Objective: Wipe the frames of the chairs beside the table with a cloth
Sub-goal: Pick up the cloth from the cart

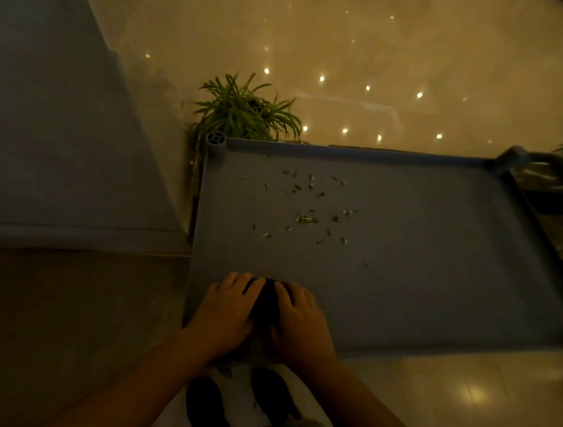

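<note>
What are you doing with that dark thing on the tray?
A person stands at a grey cart tray with both hands pressed on a dark cloth at its near edge. The left hand and the right hand lie side by side, the cloth between and under them. Small green leaf bits are scattered further up the tray. A potted plant sits behind it. No chair shows clearly in the dim light.

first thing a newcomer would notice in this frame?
Probably the two hands pressed side by side on a dark cloth at the near edge of the grey tray-like cart top: left hand, right hand. Next, the green scraps scattered over the middle of that surface. Beyond its far left corner stands a spiky potted plant, with light spots reflected in the glossy floor behind.
</note>
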`<act>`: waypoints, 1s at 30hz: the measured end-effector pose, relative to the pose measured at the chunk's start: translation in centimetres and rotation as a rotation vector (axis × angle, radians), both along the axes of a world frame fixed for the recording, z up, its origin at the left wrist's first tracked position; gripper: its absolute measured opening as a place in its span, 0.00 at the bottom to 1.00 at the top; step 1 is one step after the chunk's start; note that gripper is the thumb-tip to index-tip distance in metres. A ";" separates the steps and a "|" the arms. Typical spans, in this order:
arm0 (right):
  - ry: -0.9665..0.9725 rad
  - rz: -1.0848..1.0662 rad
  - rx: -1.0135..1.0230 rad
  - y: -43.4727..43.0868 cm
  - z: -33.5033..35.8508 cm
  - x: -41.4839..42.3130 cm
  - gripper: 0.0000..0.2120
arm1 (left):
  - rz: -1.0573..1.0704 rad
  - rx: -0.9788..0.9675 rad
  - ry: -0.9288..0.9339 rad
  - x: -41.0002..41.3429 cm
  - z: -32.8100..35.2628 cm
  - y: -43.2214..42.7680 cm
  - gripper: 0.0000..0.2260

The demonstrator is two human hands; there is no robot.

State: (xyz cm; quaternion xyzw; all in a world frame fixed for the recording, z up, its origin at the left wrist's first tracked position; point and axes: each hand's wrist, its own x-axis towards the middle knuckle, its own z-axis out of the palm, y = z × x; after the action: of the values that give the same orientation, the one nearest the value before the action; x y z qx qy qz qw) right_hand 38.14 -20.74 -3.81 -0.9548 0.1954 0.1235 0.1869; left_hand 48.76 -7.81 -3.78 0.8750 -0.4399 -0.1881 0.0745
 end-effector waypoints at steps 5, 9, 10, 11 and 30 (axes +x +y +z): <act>-0.019 0.001 -0.110 -0.5 -0.6 0.9 0.25 | 0.005 0.025 -0.030 0.6 0.4 -0.6 0.28; -0.032 0.037 -0.101 -1.1 -0.9 1.3 0.21 | 0.082 0.035 -0.037 0.0 0.7 -0.9 0.23; -0.035 0.045 -0.096 -1.2 -0.9 1.3 0.21 | 0.104 0.035 -0.037 -0.3 0.8 -1.0 0.22; -0.039 0.045 -0.086 -1.3 -0.9 1.4 0.20 | 0.119 0.034 -0.040 -0.5 0.8 -1.1 0.20; -0.180 0.212 0.147 -2.1 0.9 4.7 0.11 | 0.480 -0.079 -0.128 -1.6 2.0 1.1 0.16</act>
State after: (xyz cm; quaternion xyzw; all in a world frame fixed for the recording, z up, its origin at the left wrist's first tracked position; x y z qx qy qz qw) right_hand 42.87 -22.81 -2.91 -0.9611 0.0664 0.0704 0.2588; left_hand 47.12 -6.75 -1.75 0.9609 -0.2303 -0.0917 0.1232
